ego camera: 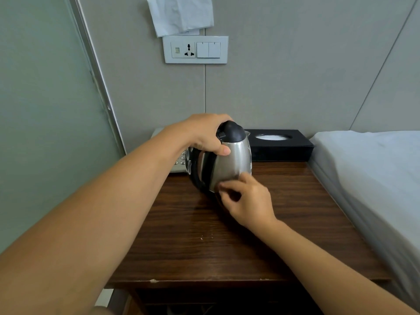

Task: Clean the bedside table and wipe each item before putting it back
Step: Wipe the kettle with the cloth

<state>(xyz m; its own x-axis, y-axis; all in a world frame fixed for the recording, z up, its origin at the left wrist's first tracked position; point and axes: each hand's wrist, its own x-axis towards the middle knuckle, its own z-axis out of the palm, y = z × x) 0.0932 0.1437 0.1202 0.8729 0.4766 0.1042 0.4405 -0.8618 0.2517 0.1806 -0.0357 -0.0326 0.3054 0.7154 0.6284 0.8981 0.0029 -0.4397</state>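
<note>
A stainless steel kettle with a black lid and handle is tilted over the back of the dark wooden bedside table. My left hand grips it from above at the top of the handle, thumb on the steel body. My right hand is at the kettle's lower edge, its thumb and curled fingers pinching the rim of the base. No cloth shows in either hand. A few pale crumbs lie on the wood toward the front.
A grey telephone sits behind the kettle at the back left, mostly hidden by my left arm. A black tissue box stands at the back right. A white-sheeted bed borders the table's right side. A socket panel and white paper hang on the wall.
</note>
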